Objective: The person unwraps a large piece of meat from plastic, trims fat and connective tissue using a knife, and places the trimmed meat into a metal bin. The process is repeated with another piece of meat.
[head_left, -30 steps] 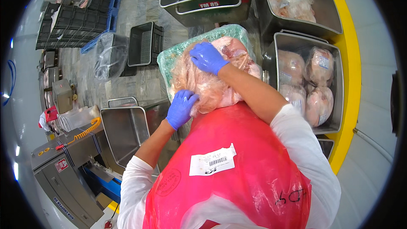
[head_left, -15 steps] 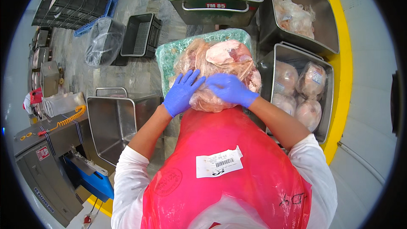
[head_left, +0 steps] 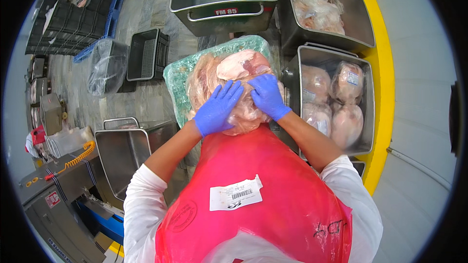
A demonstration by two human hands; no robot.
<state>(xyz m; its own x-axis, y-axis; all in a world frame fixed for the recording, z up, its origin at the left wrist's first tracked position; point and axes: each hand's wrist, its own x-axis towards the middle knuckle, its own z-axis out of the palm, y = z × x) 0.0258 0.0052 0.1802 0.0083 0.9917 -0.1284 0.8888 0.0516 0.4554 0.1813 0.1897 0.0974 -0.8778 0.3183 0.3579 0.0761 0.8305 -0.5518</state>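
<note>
Raw pale pink meat [head_left: 239, 64] in loose clear plastic [head_left: 199, 75] fills a green plastic-lined crate [head_left: 178, 80] before me. My left hand [head_left: 217, 107], in a blue glove, lies flat on the bundle's lower left, fingers stretched out. Beside it on the right, my right hand [head_left: 267, 95], also gloved, has its fingers bent onto the plastic over the meat, closed on it. My red plastic apron [head_left: 248, 165] is just below the bundle.
Several bagged meat pieces [head_left: 347, 126] fill a steel bin at right; another bin holds crumpled plastic [head_left: 317, 12]. Steel bins [head_left: 224, 22] stand ahead and at lower left [head_left: 119, 163]. Grey crates [head_left: 147, 53], stacks on blue pallets [head_left: 115, 9] and a steel machine [head_left: 53, 219] are leftward.
My right hand has drawn back from the bundle's top to its right side, uncovering pink meat. My left hand has moved rightward onto the plastic and lies flattened beside it.
</note>
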